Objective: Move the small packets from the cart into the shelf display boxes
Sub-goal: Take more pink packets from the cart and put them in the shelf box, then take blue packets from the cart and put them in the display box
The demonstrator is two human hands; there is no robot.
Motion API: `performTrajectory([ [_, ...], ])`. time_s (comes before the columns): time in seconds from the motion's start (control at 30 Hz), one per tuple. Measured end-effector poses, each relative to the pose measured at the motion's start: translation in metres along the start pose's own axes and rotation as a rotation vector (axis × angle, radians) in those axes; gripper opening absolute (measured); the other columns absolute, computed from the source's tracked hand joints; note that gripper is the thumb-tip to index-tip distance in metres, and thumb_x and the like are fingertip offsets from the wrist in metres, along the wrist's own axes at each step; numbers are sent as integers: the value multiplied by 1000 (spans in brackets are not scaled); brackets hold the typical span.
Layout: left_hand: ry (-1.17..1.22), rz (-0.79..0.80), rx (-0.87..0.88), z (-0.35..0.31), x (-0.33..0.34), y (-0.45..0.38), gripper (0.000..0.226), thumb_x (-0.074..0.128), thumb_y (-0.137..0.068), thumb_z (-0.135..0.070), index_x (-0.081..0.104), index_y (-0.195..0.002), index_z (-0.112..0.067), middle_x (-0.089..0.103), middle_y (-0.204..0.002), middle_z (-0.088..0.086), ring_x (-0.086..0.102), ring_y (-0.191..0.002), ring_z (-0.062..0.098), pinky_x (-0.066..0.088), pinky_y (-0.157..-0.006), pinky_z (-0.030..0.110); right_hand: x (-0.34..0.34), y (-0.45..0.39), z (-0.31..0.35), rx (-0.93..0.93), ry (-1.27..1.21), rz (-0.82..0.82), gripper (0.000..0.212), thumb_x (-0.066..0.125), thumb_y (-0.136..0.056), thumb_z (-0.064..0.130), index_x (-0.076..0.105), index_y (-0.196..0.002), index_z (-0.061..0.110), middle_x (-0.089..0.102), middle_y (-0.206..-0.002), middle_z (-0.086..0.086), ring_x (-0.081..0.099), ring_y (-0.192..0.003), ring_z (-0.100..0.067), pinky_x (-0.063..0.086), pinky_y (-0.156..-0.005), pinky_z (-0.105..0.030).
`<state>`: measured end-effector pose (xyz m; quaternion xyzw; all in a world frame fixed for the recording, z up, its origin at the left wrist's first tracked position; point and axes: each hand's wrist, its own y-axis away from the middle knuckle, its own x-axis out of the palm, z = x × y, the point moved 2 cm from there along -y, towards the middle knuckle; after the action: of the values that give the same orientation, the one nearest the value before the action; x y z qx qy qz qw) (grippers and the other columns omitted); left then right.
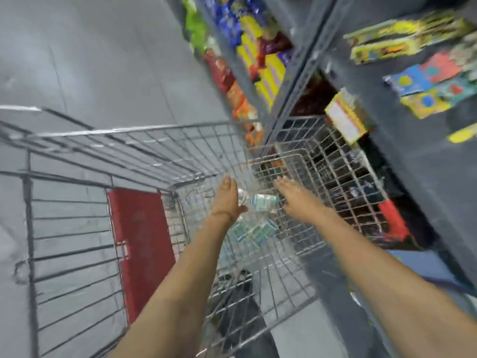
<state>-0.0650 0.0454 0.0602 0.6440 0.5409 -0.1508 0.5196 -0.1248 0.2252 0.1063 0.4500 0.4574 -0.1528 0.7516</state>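
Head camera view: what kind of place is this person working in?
Most likely a shop aisle. A wire cart stands beside dark shelves packed with bright snack packs, and both hands reach into the cart toward small packets.

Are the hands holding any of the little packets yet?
Not clearly. Both the left hand and right hand reach open into the cart, either side of a small packet; blur hides whether they touch it.

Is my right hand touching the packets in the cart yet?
Cannot tell. In the head view the right hand reaches into the cart beside the packets, but motion blur hides whether there is contact or a gap.
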Motion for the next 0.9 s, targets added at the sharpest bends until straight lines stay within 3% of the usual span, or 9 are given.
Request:
performTrajectory([
  [0.07, 28, 3, -65, 20, 21, -17, 99, 71, -78, -35, 9, -144, 4, 6, -156, 23, 7, -145, 33, 9, -119, 35, 28, -35, 1, -88, 150, 114, 73, 52, -89, -1, 10, -148, 9, 7, -160, -8, 7, -147, -25, 19, -117, -38],
  [0.17, 51, -7, -107, 40, 49, -42, 100, 73, -76, -35, 10, -144, 3, 10, -155, 23, 9, -145, 33, 10, -119, 36, 66, -72, -3, -267, 362, 143, 72, 48, -88, -4, 16, -148, 19, 9, -160, -8, 9, -146, -26, 19, -112, -42],
  [0.27, 95, 12, -139, 48, 70, -65, 102, 74, -76, -32, 7, -145, 2, 6, -156, 22, 6, -145, 33, 10, -120, 37, 96, -90, -11, -370, 452, 199, 90, 51, -80, -18, 12, -148, 26, -2, -160, -4, -2, -147, -28, 11, -118, -47],
  [0.43, 140, -23, -191, 41, 92, -89, 108, 78, -71, -34, 8, -145, 0, 11, -155, 21, 9, -144, 33, 13, -121, 39, 113, -98, -25, -428, 555, 182, 107, 51, -70, -25, 0, -148, 29, -16, -158, 1, -1, -146, -29, 21, -115, -41],
  [0.57, 160, -96, -223, 39, 102, -93, 100, 75, -76, -29, 9, -144, 2, 18, -153, 22, 17, -142, 35, 18, -120, 40, 112, -102, -30, -358, 575, 123, 102, 60, -76, -15, -2, -148, 22, 1, -160, -10, 13, -145, -31, 34, -111, -39],
  [0.7, 121, -152, -181, 39, 95, -92, 87, 75, -75, -22, 23, -139, 4, 38, -141, 22, 36, -130, 35, 31, -113, 39, 108, -106, -32, -293, 568, 39, 87, 61, -78, -3, 11, -147, 14, 27, -150, -18, 26, -138, -33, 25, -116, -40],
  [0.8, 91, -144, -131, 38, 82, -88, 83, 77, -72, -16, 28, -136, 3, 43, -135, 20, 40, -125, 34, 34, -111, 39, 97, -103, -34, -180, 447, 26, 82, 69, -76, 9, 23, -144, 10, 37, -144, -17, 31, -136, -32, 27, -115, -39],
  [0.9, 43, -132, -49, 29, 66, -76, 82, 77, -70, -11, 29, -136, 1, 44, -135, 20, 41, -125, 33, 34, -112, 38, 81, -90, -33, -64, 262, 40, 85, 77, -72, 28, 29, -140, 8, 41, -136, -16, 39, -127, -31, 42, -103, -41],
])
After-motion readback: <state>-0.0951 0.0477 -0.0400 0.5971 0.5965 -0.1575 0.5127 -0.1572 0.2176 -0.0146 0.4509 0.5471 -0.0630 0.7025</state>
